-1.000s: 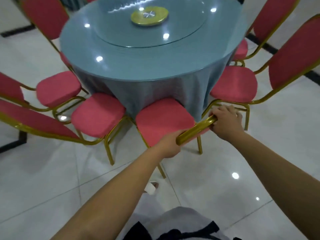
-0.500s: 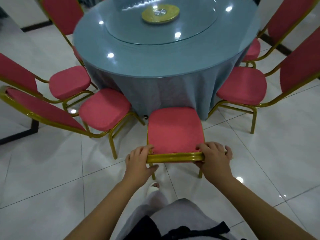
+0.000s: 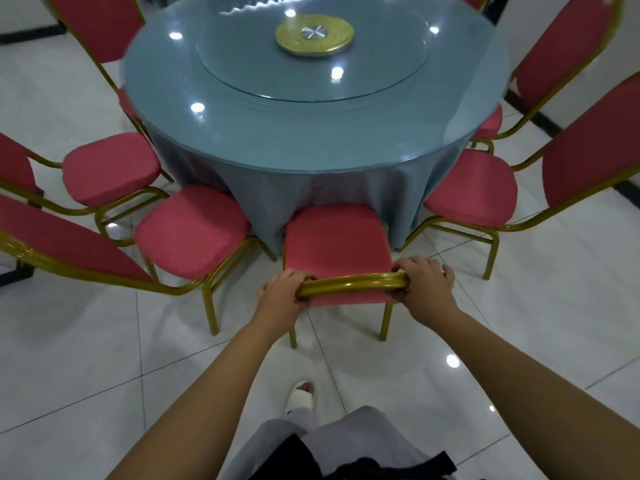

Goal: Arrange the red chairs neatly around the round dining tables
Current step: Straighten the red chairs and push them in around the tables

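At the near edge of the round surface (image 3: 311, 133), we see the left hand (image 3: 282, 301) and right hand (image 3: 424, 287) with fingers curled around the red chair (image 3: 336, 244) backrest rail, seat touching the tablecloth (image 3: 263, 199).

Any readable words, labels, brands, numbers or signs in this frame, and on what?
None: no text can be read anywhere in this frame.
The gold disc at the middle of the round table shows no lettering.
The red chair gripped by the left hand and right hand, the tablecloth and the white slipper carry no visible label.
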